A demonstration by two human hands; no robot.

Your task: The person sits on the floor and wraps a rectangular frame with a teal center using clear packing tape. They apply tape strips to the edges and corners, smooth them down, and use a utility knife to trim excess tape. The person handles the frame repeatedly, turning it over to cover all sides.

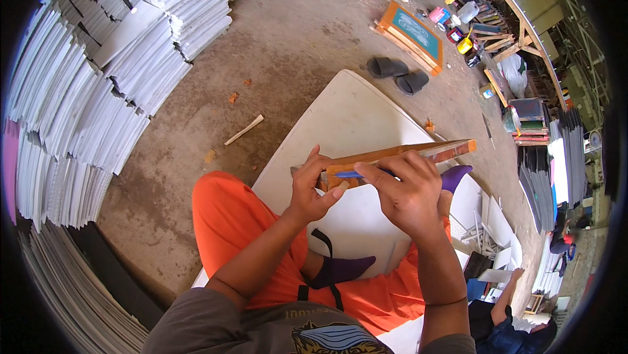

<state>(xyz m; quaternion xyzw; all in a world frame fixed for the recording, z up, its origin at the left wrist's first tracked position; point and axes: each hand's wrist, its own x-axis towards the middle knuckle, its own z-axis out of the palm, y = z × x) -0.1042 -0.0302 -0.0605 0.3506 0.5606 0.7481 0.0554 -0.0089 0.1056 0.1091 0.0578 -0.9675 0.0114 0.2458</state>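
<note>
1. Just right of the frame's middle, the left hand (313, 187) grips the near end of a long wooden frame (418, 152), its fingers curled over the top edge and the thumb pressed beneath.
2. The right hand (407, 190) is closed around a blue pen-like tool (353, 174), whose tip lies against the wood beside the left thumb.
3. The wooden frame runs from the hands toward the right, tilted slightly upward, above a large white sheet (353, 118) lying on the concrete floor (288, 46).
4. Orange trousers (226, 216) cover the person's knees at lower centre.
5. Tall stacks of white sheets (98, 72) fill the left side of the frame.
6. A pair of dark sandals (398, 74) sits above the sheet, near a teal-meshed framed screen (413, 32) at upper right.
</note>
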